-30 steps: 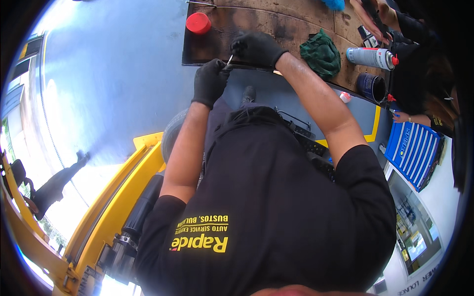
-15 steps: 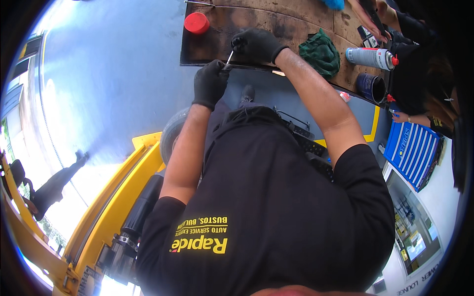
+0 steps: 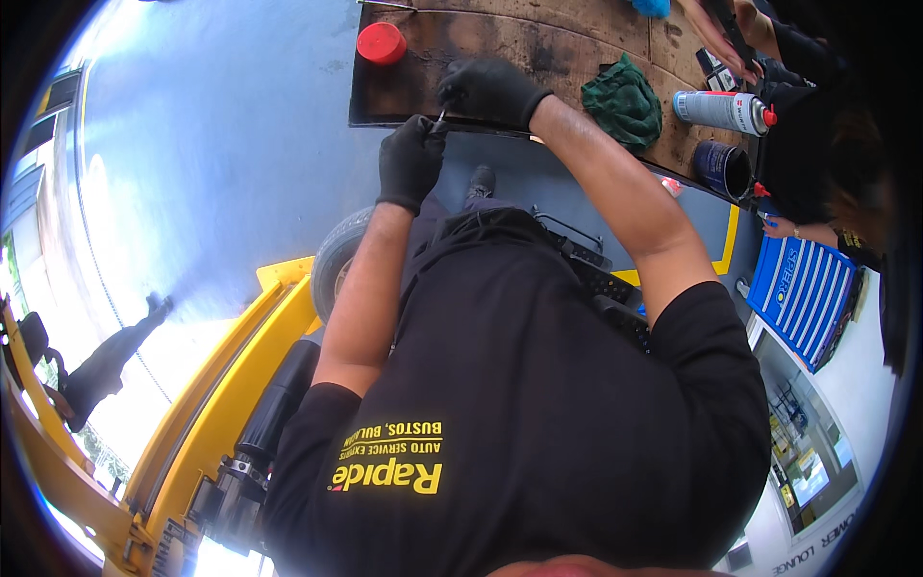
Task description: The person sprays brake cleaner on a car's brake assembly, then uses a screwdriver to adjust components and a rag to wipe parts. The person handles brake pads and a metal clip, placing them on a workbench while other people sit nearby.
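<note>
Both of my hands wear black gloves and meet near the front left corner of the brown-topped workbench [image 3: 538, 38]. My left hand [image 3: 411, 162] is closed around the near end of a thin metal rod [image 3: 441, 116], just off the bench edge. At the rod's far end, the fingers of my right hand [image 3: 492, 91] are curled in a pinch over the bench. Only a short silvery length shows between the gloves; both ends are hidden. A round red cap-like container [image 3: 382, 44] stands beyond my hands. A crumpled green cloth [image 3: 623, 106] lies right of my right wrist.
A spray can [image 3: 721, 112] and an open dark can [image 3: 719, 169] are along the bench's right side. Another person's hands [image 3: 721, 48] are at the far right. A blue tool chest [image 3: 803, 298] stands right, a yellow lift frame [image 3: 216, 380] and a tyre [image 3: 336, 264] left.
My right hand has moved slightly left and nearer my left hand. Less of the rod shows between them. My left hand has barely moved.
</note>
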### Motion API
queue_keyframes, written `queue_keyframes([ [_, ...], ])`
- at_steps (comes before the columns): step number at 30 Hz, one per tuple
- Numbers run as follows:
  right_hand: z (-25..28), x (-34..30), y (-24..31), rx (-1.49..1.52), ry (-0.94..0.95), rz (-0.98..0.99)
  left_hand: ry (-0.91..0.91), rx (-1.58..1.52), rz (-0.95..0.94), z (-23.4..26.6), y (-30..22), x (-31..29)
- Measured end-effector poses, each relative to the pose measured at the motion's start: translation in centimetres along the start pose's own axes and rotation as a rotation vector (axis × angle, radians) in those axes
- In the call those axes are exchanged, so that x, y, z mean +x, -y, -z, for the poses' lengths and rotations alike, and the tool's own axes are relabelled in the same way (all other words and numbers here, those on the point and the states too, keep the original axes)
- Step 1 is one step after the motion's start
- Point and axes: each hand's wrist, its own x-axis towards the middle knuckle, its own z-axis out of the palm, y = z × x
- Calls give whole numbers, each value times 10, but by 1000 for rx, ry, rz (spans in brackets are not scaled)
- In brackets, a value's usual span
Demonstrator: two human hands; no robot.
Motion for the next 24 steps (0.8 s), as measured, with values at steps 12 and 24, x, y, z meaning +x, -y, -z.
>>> queue_keyframes([
  [12, 11, 7, -5, 55, 83, -172, 72, -240, 212, -1, 0, 1],
  [24, 10, 7, 10, -27, 73, 156, 39, -382, 311, -4, -3, 3],
])
